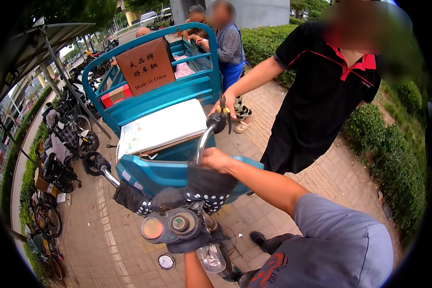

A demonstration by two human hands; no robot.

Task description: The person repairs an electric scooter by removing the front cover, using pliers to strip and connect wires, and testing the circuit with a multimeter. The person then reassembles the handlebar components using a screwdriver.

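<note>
A blue cargo tricycle stands in front of me. My right hand is closed at the right chrome handlebar, on the upper edge of a dark cloth cover with a white-dotted rim. That cover is blurred. From the lower edge my left forearm reaches up under the round gauges; dark housing hides the left hand's fingers. Beside the right black grip, a co-worker's hand holds pliers with yellow and dark handles. Another dark cover lies around the left handlebar.
A white board lies behind the front panel, before the railed cargo bed. The co-worker in a black shirt stands close on the right. Other people stand by the bed. Parked bicycles and wheelchairs line the left; hedges border the right.
</note>
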